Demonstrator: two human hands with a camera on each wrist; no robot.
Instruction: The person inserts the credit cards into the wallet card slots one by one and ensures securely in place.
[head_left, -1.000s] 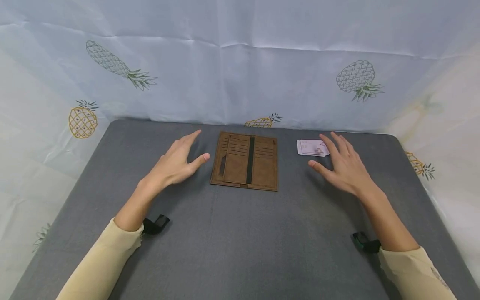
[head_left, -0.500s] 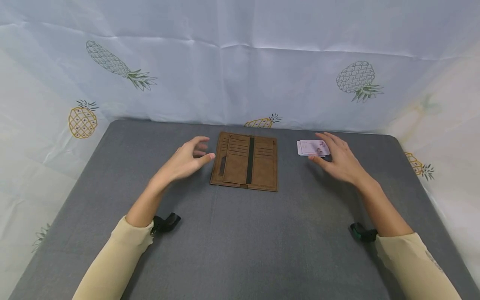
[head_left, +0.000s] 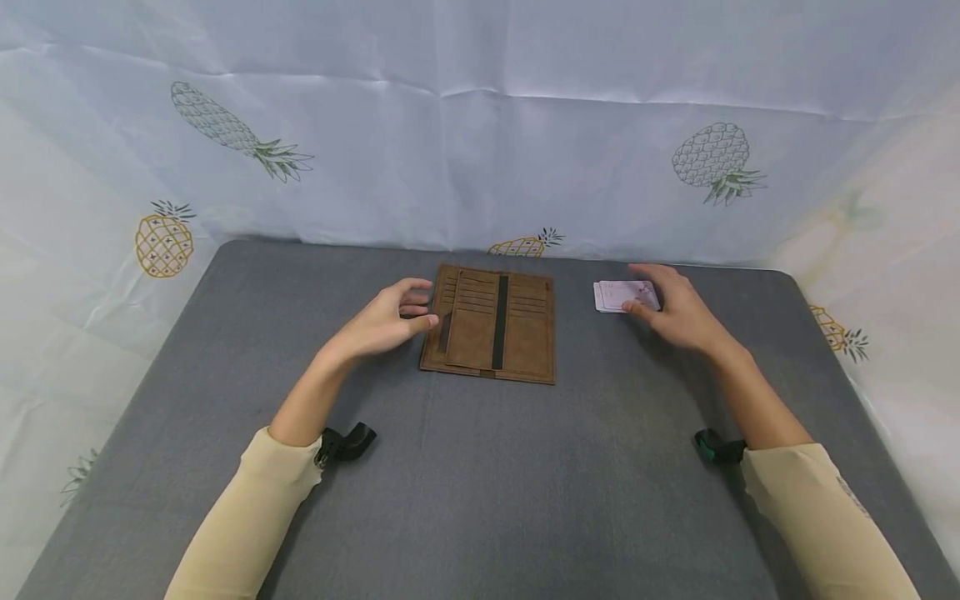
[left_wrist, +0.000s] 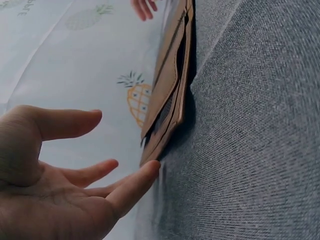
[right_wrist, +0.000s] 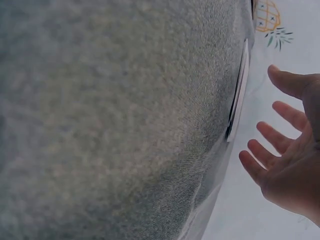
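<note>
A brown wallet (head_left: 528, 342) lies spread flat on the grey table, with card slots and a dark strip down its middle. My left hand (head_left: 384, 323) is at its left edge, fingers loosely bent and thumb apart. In the left wrist view one fingertip is close to the wallet's corner (left_wrist: 165, 117); whether it touches, I cannot tell. To the right lies a small stack of pale pink cards (head_left: 618, 293). My right hand (head_left: 681, 315) hovers over the stack's right side, thumb near its front edge. In the right wrist view the fingers are spread and hold nothing.
The grey tabletop (head_left: 487, 492) stretches toward me in front of the wallet and cards. A white cloth with pineapple prints (head_left: 480, 167) hangs along the back edge and both sides. Black straps with small devices (head_left: 348, 442) sit at my wrists.
My left hand has moved right to the wallet's left edge, its fingers bending more. My right hand has shifted slightly left, its thumb nearer the cards. Wallet and cards have stayed put.
</note>
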